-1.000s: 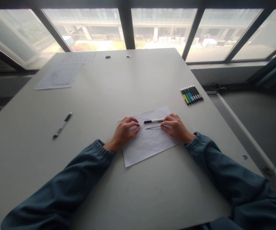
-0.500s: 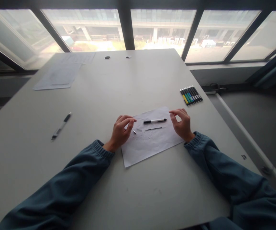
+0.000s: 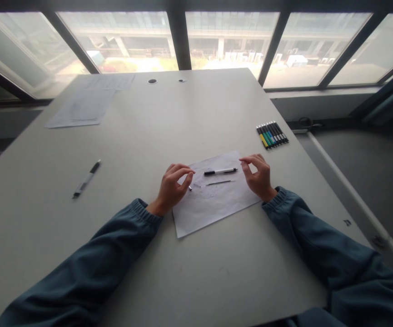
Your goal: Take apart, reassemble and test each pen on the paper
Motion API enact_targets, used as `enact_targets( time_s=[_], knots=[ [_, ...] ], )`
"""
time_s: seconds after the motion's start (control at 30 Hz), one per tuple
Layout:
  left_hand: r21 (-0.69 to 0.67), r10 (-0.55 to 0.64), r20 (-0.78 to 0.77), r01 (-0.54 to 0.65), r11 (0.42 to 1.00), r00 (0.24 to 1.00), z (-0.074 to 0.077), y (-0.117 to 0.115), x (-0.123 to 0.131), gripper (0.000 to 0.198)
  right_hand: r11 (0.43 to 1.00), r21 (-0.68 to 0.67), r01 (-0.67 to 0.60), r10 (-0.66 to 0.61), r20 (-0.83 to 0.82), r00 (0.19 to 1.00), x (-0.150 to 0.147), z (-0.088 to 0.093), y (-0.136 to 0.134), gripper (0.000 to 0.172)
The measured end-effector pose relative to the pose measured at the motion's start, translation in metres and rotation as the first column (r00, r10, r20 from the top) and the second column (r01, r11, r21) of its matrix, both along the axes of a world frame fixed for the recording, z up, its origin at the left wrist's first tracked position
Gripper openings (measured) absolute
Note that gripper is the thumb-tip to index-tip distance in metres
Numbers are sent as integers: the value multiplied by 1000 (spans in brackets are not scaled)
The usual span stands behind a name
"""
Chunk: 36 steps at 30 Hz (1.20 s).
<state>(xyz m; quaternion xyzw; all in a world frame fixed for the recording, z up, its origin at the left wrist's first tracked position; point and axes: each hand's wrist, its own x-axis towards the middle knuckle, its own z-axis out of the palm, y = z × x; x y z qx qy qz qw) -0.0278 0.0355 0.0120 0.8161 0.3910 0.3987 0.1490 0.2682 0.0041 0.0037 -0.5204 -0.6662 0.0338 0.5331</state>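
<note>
My left hand (image 3: 173, 188) hovers at the left edge of a white sheet of paper (image 3: 213, 209), its fingers curved and thumb tip close to the index finger, nothing seen between them. Partly behind its thumb lies a small metal pen tip (image 3: 190, 188), and beside that a thin spring (image 3: 196, 185). A black-and-white pen barrel (image 3: 221, 171) rests on the sheet, with a slim ink refill (image 3: 219, 182) just below it. Over the sheet's right edge is my right hand (image 3: 258, 176), thumb and index finger bent toward each other with a slight gap, holding nothing.
A row of several click pens (image 3: 272, 135) sits near the table's right edge. Another pen (image 3: 86, 179) lies alone on the left. Loose papers (image 3: 80, 106) cover the far left corner. A small dark piece (image 3: 347, 223) is near the right edge.
My left thumb has shifted slightly and now covers part of the metal pen tip. My right hand has barely moved, and the pen parts lie where they were.
</note>
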Motion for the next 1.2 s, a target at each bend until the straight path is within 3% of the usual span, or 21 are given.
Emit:
enact_targets(
  time_s=[0.2,0.4,0.63,0.8,1.2],
  knots=[
    [20,-22,-57,23,1000,998,-1,0,-1,12,1000,4,-12,12,3,1000,0,0,0,12],
    [43,-19,-287,32,999,958,2,-6,0,12,999,-3,-43,43,33,999,0,0,0,13],
    [34,-35,-440,56,998,898,7,-13,1,16,986,-40,-160,165,193,967,-4,2,-3,9],
    [29,-33,-473,53,998,880,8,-15,2,13,964,-125,-235,264,337,904,-6,3,-5,5],
    [-11,-88,-451,93,996,888,3,-11,1,4,931,-269,-245,351,487,800,-3,0,-4,2]
  ],
)
